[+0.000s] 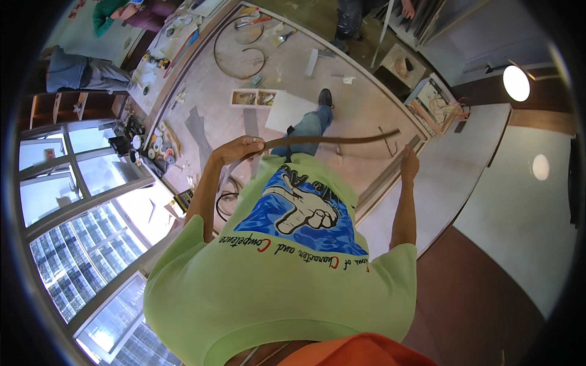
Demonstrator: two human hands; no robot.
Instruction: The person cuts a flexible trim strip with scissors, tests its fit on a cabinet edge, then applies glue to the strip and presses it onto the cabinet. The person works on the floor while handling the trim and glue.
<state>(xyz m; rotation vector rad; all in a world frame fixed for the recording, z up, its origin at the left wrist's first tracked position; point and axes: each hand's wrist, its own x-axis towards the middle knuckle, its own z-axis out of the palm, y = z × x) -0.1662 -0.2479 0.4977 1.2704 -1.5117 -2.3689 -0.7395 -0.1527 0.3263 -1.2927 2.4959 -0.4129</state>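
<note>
My left hand is closed on a long, flexible brown strip, whose curved length stretches rightward across my body, with a paler section dropping below the hand. My right hand is just below the strip's free end, apart from it, fingers curled; whether they hold anything is unclear. Under the strip are my jeans leg and dark shoe, on a pale, dusty board surface.
A wooden compartment box, white board, coiled strips and offcuts lie around. Co-workers stand at upper left and top. A tool-covered bench, windows, wiring box and long pale panel border the area.
</note>
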